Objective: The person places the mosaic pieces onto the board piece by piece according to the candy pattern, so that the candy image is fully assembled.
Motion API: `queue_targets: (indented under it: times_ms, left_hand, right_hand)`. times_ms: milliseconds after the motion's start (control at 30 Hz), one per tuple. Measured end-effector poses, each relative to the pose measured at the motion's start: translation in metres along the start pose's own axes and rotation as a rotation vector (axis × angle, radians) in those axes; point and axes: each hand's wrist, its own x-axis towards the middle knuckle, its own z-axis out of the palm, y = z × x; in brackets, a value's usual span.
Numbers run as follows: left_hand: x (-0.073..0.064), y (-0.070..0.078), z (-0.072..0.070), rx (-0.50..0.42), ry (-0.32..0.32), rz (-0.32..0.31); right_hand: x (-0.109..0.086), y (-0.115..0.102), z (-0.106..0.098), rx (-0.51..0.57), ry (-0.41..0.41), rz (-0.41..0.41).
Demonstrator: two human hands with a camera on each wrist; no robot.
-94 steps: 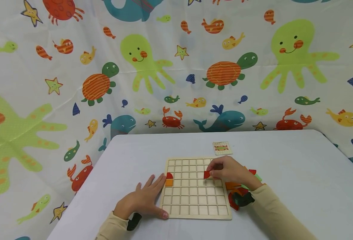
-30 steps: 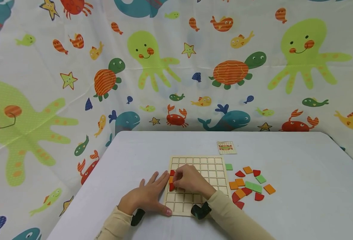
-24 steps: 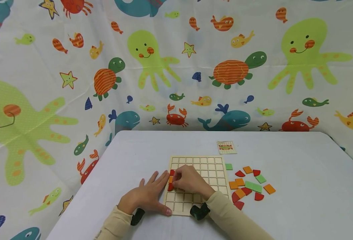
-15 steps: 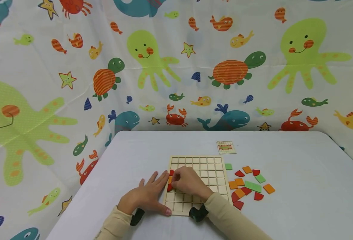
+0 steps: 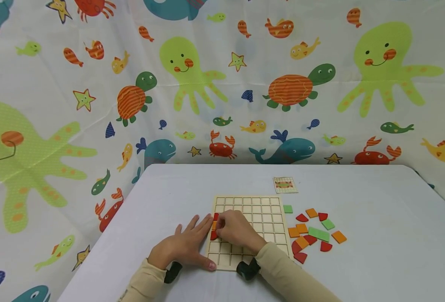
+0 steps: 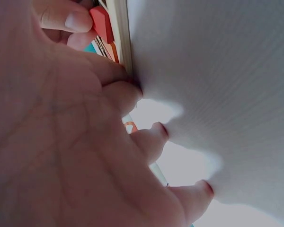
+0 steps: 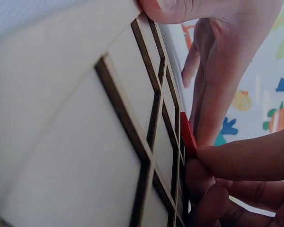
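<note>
A wooden grid board lies on the white table. My left hand rests along its left edge with fingers spread, thumb at the near left corner. My right hand reaches over the board and pinches a red rounded tile at the leftmost column. The right wrist view shows thumb and fingertips on this red tile, low against the grid. Just beyond it in that column sit an orange square tile and another red tile, both partly hidden by my right fingers.
Right of the board lie several loose tiles, among them a long green tile, an orange square and red quarter-rounds. A small pattern card lies behind the board. A sea-animal printed cloth hangs behind the table.
My right hand has carried the red tile from the board's right side to the left column, then lowered and shifted it slightly left there. The loose tiles came into full view. My left hand stayed.
</note>
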Motion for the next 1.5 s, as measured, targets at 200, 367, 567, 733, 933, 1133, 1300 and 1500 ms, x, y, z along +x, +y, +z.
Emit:
queue_targets:
  times_ms: [200,367,567,733,933,1133,1300,1500]
  left_hand:
    - [0.004,-0.007,0.002,-0.018,0.000,0.031]
    - [0.012,-0.019,0.011,-0.030,0.008,0.071]
    - [0.007,-0.010,0.005,-0.038,-0.006,0.036]
    - [0.003,-0.001,0.001,-0.026,-0.006,0.001]
    - [0.001,0.000,0.001,-0.020,0.004,-0.008]
    - [-0.001,0.001,0.000,-0.023,0.006,-0.017]
    - [0.000,0.000,0.001,-0.025,0.001,-0.026]
    - [0.002,-0.001,0.002,-0.024,0.003,-0.021]
  right_hand:
    - [0.003,-0.001,0.002,-0.015,0.022,0.008]
    - [0.005,-0.001,0.004,-0.027,0.025,0.019]
    - [0.002,0.000,-0.002,0.035,-0.016,0.058]
    - [0.001,0.003,-0.009,0.105,-0.029,0.057]
    - [-0.003,0.007,-0.025,0.197,-0.017,0.031]
    - [-0.011,0.019,-0.044,0.201,-0.035,0.057]
    - [-0.020,0.031,-0.059,0.172,-0.058,0.080]
    - [-0.034,0.045,-0.075,0.149,-0.062,0.102]
